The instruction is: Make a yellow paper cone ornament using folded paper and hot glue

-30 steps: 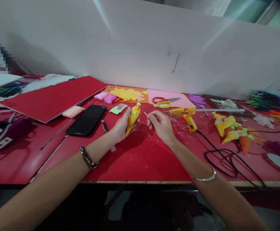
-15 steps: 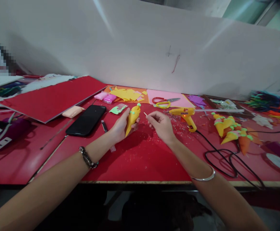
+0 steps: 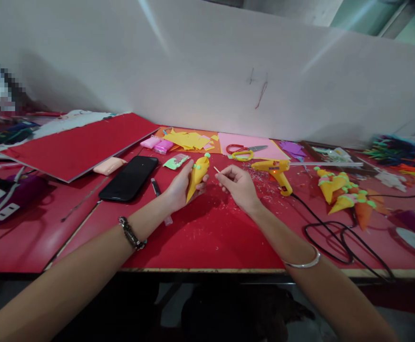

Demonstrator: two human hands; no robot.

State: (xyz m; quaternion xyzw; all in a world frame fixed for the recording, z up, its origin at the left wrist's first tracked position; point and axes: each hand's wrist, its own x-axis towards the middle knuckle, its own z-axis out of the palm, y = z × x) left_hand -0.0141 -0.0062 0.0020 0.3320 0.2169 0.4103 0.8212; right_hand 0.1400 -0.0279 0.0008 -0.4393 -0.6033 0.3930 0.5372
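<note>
My left hand [image 3: 182, 186] is closed around a yellow paper cone [image 3: 195, 181], its point downward and small green balls along its upper end. Just to the right, my right hand [image 3: 238, 186] pinches a thin pale stick [image 3: 217, 169] between thumb and fingertips. The stick's tip points toward the cone, with a gap between them. Left of the cone lies an opened green clay packet [image 3: 176, 161]. A yellow glue gun [image 3: 277, 173] with a lit orange light rests right of my right hand.
Scissors [image 3: 242, 152] lie on pink paper at the back. A black phone [image 3: 129, 178] and a pen [image 3: 155, 186] are on the left. Finished-looking cones [image 3: 336, 187] cluster at the right, near the glue gun's looping black cord [image 3: 330, 242]. Yellow paper scraps [image 3: 189, 139] lie behind.
Almost nothing differs. Both hands keep their holds on the cone and the stick, and the whole view has shifted very slightly.
</note>
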